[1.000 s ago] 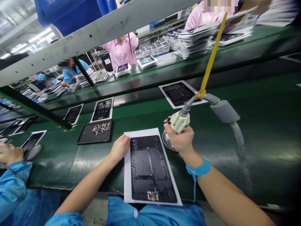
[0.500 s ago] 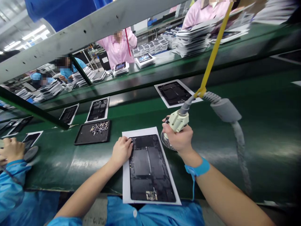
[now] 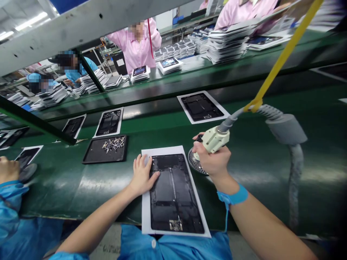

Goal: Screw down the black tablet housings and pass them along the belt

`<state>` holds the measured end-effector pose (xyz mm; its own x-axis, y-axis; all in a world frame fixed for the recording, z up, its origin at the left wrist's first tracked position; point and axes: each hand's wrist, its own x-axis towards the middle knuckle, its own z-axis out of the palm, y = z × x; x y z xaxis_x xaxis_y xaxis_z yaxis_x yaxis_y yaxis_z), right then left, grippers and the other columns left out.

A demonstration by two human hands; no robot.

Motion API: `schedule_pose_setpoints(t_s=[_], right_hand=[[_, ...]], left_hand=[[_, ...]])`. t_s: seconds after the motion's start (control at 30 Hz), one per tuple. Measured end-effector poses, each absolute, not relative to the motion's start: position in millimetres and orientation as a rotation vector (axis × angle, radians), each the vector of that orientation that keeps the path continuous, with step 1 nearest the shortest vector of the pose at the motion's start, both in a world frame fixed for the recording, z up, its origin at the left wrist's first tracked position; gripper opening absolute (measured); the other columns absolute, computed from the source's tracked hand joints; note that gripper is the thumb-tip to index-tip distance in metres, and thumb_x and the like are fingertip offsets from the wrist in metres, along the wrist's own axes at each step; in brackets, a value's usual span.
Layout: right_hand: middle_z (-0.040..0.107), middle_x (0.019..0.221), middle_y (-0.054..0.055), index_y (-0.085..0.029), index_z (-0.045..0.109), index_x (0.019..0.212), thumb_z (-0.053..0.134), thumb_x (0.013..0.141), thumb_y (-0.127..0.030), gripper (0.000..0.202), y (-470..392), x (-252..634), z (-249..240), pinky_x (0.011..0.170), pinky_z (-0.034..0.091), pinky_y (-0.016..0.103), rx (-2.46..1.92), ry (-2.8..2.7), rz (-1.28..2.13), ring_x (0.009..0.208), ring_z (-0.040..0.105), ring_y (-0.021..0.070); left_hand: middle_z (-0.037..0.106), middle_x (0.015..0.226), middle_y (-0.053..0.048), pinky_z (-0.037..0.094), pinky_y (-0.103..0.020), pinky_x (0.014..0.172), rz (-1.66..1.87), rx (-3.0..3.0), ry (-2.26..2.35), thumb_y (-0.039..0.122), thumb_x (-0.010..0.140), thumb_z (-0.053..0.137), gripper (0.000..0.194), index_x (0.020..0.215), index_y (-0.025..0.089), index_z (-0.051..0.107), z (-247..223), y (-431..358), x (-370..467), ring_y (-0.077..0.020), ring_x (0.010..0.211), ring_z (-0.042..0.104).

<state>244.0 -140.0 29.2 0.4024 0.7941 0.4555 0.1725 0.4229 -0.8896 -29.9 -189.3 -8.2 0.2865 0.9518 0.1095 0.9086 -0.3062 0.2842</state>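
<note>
An opened tablet (image 3: 162,187) lies on a white sheet (image 3: 145,213) right in front of me, its dark inside facing up. My left hand (image 3: 141,177) rests at its upper left edge, fingers spread, thumb over the tablet. In my right hand (image 3: 215,162) is a cream electric screwdriver (image 3: 216,140), held by its body with the cable end up. Its tip is hidden behind my fingers, above a round metal plate with holes (image 3: 195,164) at the tablet's upper right. A blue strap (image 3: 234,195) circles my right wrist.
Left of the tablet sits a black tray (image 3: 92,151) holding loose screws (image 3: 114,144). Further tablets on sheets (image 3: 202,106) lie along the green belt. A yellow strap (image 3: 287,47) holds up the grey cable (image 3: 294,187). A co-worker's hand (image 3: 9,169) is at far left.
My left hand's fingers have spread and its thumb has moved onto the tablet. My right hand with the screwdriver appears slightly further right and lower, still near the round plate.
</note>
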Motion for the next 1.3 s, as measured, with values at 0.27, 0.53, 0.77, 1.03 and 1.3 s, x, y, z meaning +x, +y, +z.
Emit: schedule_pose_setpoints(t_s=[0.27, 0.53, 0.77, 1.03, 1.3], right_hand=[[0.074, 0.082, 0.002, -0.019, 0.069, 0.097, 0.076, 0.081, -0.027, 0.020, -141.1, 242.4, 36.4, 0.052, 0.059, 0.032, -1.018, -1.095, 0.463, 0.051, 0.064, 0.0141], [0.072, 0.078, 0.000, -0.021, 0.068, 0.100, 0.075, 0.080, -0.024, 0.021, -137.4, 244.5, 31.5, 0.052, 0.057, 0.030, -1.042, -1.128, 0.435, 0.050, 0.065, 0.0137], [0.073, 0.083, 0.000, -0.020, 0.068, 0.100, 0.076, 0.080, -0.025, 0.022, -133.0, 247.5, 29.1, 0.051, 0.058, 0.029, -1.079, -1.100, 0.409, 0.049, 0.064, 0.0120], [0.072, 0.078, -0.001, -0.021, 0.068, 0.099, 0.075, 0.079, -0.023, 0.021, -133.8, 247.6, 29.5, 0.051, 0.057, 0.029, -1.107, -1.098, 0.433, 0.049, 0.063, 0.0119], [0.071, 0.076, -0.002, -0.020, 0.068, 0.099, 0.074, 0.078, -0.020, 0.022, -133.2, 246.1, 28.4, 0.051, 0.057, 0.029, -1.112, -1.092, 0.446, 0.049, 0.063, 0.0121]], left_hand=[[0.072, 0.105, -0.010, 0.054, -0.043, 0.096, 0.677, 2.333, 1.586, 0.032, 0.100, 0.055, 0.023, 0.108, 0.020, 0.073, 5.3, -139.3, -43.9, -0.0249, 0.103, 0.065], [0.067, 0.095, -0.008, 0.050, -0.043, 0.088, 0.717, 2.381, 1.423, 0.032, 0.096, 0.060, 0.019, 0.091, 0.020, 0.075, -1.2, -105.8, -49.9, -0.0248, 0.094, 0.060], [0.067, 0.107, -0.008, 0.049, -0.046, 0.097, 0.676, 2.372, 1.271, 0.029, 0.093, 0.063, 0.010, 0.091, 0.021, 0.069, -1.4, -104.6, -56.3, -0.0257, 0.106, 0.059], [0.066, 0.109, -0.009, 0.050, -0.045, 0.097, 0.699, 2.379, 1.222, 0.028, 0.094, 0.060, 0.015, 0.083, 0.021, 0.066, -1.7, -104.5, -55.8, -0.0255, 0.108, 0.058], [0.066, 0.109, -0.009, 0.050, -0.045, 0.098, 0.700, 2.351, 1.235, 0.028, 0.094, 0.060, 0.015, 0.082, 0.021, 0.066, -0.2, -105.1, -55.4, -0.0253, 0.108, 0.059]])
